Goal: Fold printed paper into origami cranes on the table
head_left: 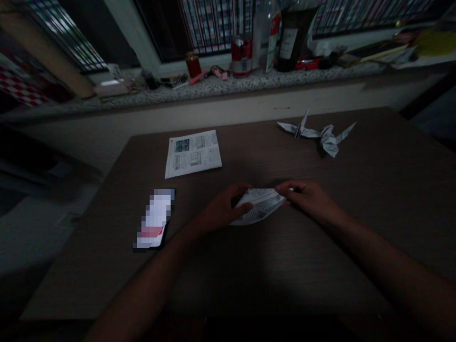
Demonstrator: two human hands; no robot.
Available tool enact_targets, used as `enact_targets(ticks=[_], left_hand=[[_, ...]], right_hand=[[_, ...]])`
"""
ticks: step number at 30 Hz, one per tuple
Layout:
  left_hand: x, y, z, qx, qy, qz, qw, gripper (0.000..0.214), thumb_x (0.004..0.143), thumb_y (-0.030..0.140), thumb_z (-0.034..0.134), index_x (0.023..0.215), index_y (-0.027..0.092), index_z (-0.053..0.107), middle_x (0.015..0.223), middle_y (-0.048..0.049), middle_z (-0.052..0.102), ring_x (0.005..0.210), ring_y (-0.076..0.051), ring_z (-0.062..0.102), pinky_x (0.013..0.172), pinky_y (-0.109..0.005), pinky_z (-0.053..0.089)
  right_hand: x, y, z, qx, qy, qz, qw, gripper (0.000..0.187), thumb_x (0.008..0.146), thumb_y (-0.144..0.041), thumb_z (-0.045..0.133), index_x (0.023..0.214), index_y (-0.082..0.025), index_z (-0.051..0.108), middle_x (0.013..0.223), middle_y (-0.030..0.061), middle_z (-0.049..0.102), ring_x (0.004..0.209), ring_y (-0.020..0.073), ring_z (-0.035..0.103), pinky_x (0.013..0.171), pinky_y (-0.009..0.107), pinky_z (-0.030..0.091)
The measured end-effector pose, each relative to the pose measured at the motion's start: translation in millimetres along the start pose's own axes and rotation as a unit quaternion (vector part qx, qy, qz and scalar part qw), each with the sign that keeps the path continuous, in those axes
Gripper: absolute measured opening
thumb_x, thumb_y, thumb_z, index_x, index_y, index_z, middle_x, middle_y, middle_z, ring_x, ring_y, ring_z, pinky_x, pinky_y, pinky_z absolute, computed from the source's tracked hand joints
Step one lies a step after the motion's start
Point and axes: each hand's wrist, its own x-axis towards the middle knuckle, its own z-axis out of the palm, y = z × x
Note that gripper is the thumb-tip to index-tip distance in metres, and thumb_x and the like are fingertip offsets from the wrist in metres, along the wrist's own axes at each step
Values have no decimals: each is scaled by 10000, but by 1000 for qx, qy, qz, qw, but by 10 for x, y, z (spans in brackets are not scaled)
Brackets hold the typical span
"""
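Note:
A folded piece of printed paper [261,205] is held between my two hands, just above the middle of the table. My left hand [230,205] grips its left end, thumb on the near face and fingers behind. At the right end, my right hand [302,194] pinches the paper's upper corner between thumb and fingers. The paper's lower edge curves loosely. Beyond my right hand stand two folded paper cranes [329,141], made of similar printed paper, one partly behind the other.
A flat printed sheet [194,154] lies at the back left of the brown table [228,280]. Nearer, a lit phone [156,218] rests left of my left forearm. Along the stone window sill [213,88] stand a red can [242,56], a dark bottle [288,45] and small clutter.

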Motion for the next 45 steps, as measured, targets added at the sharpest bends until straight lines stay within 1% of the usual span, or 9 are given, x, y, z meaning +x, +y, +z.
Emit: enact_targets(ticks=[4,9,13,19,24,28,35,39,45], left_hand=[[25,-57,-15,2,25,-6,1000,466,902,322,732,1311,207,538,1352,-122,665,1235,-257,657,987,-391,547],[16,-18,-2,35,35,8,999,401,882,250,725,1254,210,582,1296,-95,693,1197,-242,676,1006,-390,544],[-6,19,32,51,19,15,998,411,886,252,712,1278,218,596,1297,-83,690,1172,-236,685,961,-358,564],[-34,76,83,74,-5,33,997,380,890,219,702,1265,233,640,1271,-58,703,1147,-231,687,956,-349,553],[-21,103,80,79,19,35,996,375,860,227,749,1224,230,660,1268,-60,708,1175,-244,675,999,-371,534],[5,79,25,68,73,30,995,403,855,318,787,1229,228,666,1260,-70,706,1172,-258,668,970,-379,543],[47,27,-54,54,136,29,989,275,956,399,647,1156,218,699,1111,-58,735,1003,-217,704,889,-355,558],[54,27,-35,39,142,17,989,279,950,433,649,1116,218,715,1041,-51,750,956,-217,712,857,-338,564],[49,58,-20,41,143,22,989,215,977,363,612,1070,212,733,1067,-43,762,1007,-208,708,906,-326,551]], right_hand=[[-5,-6,-41,-14,-56,-21,998,358,843,-563,719,875,-208,758,877,60,759,806,215,694,741,361,570],[28,-59,-98,-68,-120,-52,989,355,870,-547,690,950,-208,758,894,56,747,818,212,674,731,346,532],[75,-166,-88,-108,-176,-53,977,367,894,-549,656,1013,-216,756,838,39,736,740,195,655,629,312,493],[146,-272,81,-170,-208,-72,961,327,909,-521,638,851,-219,749,777,36,738,662,180,639,562,296,459],[147,-248,127,-170,-198,-72,963,269,873,-464,691,875,-197,722,785,39,734,688,186,645,564,288,450],[94,-146,68,-97,-178,-40,978,320,887,-508,670,918,-190,676,749,16,679,626,152,593,530,266,414],[21,9,20,-41,-116,-27,992,329,869,-532,677,884,-210,609,781,7,649,688,170,610,594,290,465],[-3,12,69,-26,-139,-26,990,317,886,-520,666,960,-213,635,857,32,698,777,203,666,671,319,510],[-49,2,132,-18,-157,-19,987,346,933,-540,633,984,-200,670,856,40,720,758,194,666,663,314,498]])
